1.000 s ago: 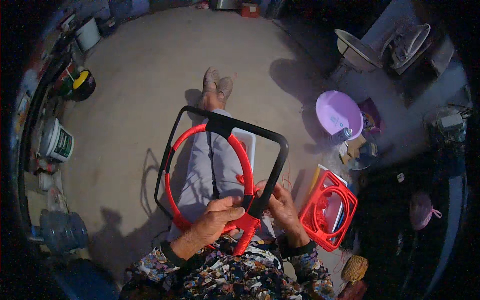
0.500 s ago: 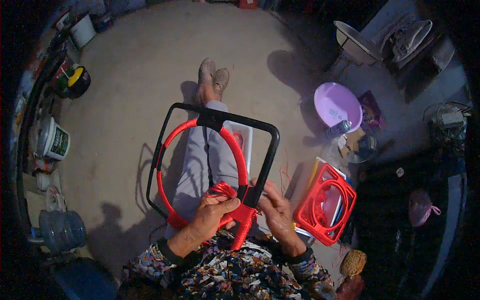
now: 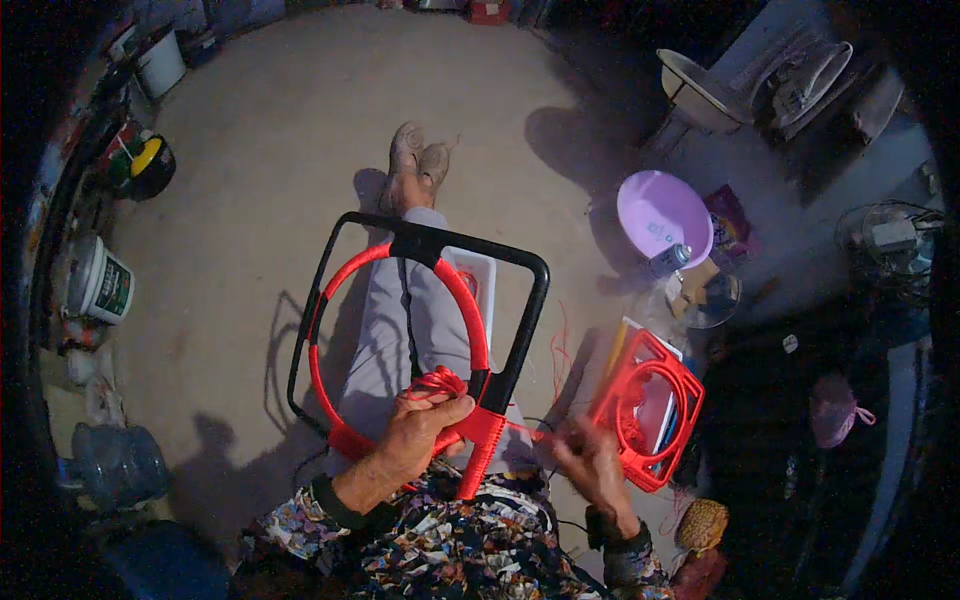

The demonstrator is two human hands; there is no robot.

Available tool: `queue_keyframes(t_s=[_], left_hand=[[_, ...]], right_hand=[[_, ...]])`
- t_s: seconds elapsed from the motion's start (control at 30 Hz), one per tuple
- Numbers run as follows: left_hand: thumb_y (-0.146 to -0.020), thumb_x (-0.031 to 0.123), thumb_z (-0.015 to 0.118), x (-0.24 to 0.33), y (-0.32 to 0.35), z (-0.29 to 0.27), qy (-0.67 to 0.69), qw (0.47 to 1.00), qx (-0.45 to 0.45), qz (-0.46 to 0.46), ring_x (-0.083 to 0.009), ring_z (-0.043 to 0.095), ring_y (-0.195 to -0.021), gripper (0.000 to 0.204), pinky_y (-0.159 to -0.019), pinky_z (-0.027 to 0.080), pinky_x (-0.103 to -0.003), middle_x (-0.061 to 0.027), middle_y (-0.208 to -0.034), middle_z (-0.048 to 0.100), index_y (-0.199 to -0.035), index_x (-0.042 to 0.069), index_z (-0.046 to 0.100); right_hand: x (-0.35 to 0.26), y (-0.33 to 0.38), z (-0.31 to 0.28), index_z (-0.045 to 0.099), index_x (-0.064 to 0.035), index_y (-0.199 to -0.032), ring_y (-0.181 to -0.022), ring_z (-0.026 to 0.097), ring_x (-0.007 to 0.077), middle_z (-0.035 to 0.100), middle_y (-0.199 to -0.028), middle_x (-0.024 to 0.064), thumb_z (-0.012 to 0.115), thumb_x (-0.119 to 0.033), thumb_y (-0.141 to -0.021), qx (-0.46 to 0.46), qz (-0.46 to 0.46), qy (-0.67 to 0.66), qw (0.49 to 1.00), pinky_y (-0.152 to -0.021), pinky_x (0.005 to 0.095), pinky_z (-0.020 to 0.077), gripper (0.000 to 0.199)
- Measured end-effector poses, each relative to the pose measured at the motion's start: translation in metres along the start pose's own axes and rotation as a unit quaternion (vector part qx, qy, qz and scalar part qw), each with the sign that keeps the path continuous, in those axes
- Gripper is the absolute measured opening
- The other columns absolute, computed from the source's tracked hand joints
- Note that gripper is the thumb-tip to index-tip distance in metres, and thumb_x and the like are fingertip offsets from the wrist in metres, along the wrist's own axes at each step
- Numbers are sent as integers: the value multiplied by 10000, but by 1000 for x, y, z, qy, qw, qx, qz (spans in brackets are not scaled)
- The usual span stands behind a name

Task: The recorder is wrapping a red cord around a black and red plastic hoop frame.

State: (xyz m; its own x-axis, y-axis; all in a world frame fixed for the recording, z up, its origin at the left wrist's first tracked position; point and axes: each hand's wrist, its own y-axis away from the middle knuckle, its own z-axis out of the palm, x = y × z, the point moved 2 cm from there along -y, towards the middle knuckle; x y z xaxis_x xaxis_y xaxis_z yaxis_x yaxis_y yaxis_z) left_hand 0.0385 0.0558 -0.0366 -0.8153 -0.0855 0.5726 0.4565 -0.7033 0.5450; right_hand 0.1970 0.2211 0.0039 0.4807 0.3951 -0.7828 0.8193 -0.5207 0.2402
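Across my lap lies a black frame (image 3: pixel 520 345) with rounded corners, and inside it a ring (image 3: pixel 466 300) wrapped in red cord with black bands. My left hand (image 3: pixel 415 440) is closed at the lower joint of the ring, its thumb pressing a looped bundle of red cord (image 3: pixel 438 383). Close red windings cover the short bar (image 3: pixel 482 460) beside that hand. From this bar a strand of red cord (image 3: pixel 527 432) runs taut to the right. Its end goes into my right hand (image 3: pixel 590 460), which is closed and somewhat blurred, off the frame.
A red plastic frame (image 3: pixel 685 425) with a round opening lies on a container at my right. Beyond it stand a spray can (image 3: pixel 670 260) and a purple basin (image 3: pixel 660 205). A white tray (image 3: pixel 486 290) is beside my legs. Buckets (image 3: pixel 105 283) and a water jug (image 3: pixel 118 465) line the left.
My right hand has moved from the frame's edge out to the right, drawing a strand of red cord straight. My left hand keeps its hold on the bundle.
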Motion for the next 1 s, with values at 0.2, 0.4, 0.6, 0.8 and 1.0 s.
queue_keyframes(t_s=[0.2, 0.4, 0.6, 0.8, 1.0], left_hand=[[-822, 139, 655, -3, -4, 1, 4, 999, -43, 21, -64, 548, -602, 131, -403, 387, -231, -16, -771, 619, -906, 46, 617], [-814, 130, 653, -3, -1, 4, 34, 990, -43, 130, -71, 583, -650, 135, -437, 420, -219, -6, -767, 618, -925, 59, 621], [-853, 79, 521, -30, -12, -16, 39, 991, -51, 117, -69, 562, -597, 161, -468, 441, -206, 1, -765, 620, -975, 62, 623], [-848, 53, 471, -25, -10, -12, 29, 982, -118, 144, -99, 584, -639, 402, -559, 491, -233, -29, -850, 637, -1249, 53, 493], [-786, -5, 476, -9, -12, 0, -6, 989, -89, 118, -113, 580, -846, 667, -742, 499, -278, -61, -1119, 563, -1412, 41, 253]], right_hand=[[-31, -27, 5, 494, 0, -906, -556, 551, 122, 574, -675, 58, 537, 4, -852, 262, -164, -210, 928, -515, 253, 448, 69], [-85, -43, 41, 540, -20, -1054, -626, 598, 245, 630, -777, 134, 636, -53, -796, 116, -408, 50, 904, -538, 300, 470, 278], [-101, -44, 56, 601, -74, -1006, -832, 562, 252, 611, -853, 66, 678, -56, -688, 100, -354, 204, 907, -725, 352, 407, 328], [-83, -54, 58, 577, -74, -998, -843, 553, 270, 589, -865, 81, 647, -71, -669, 79, -389, 84, 914, -779, 376, 403, 336], [-79, -38, 41, 560, -37, -950, -731, 507, 306, 534, -772, 123, 655, -14, -638, 65, -414, 93, 903, -677, 378, 390, 327]])
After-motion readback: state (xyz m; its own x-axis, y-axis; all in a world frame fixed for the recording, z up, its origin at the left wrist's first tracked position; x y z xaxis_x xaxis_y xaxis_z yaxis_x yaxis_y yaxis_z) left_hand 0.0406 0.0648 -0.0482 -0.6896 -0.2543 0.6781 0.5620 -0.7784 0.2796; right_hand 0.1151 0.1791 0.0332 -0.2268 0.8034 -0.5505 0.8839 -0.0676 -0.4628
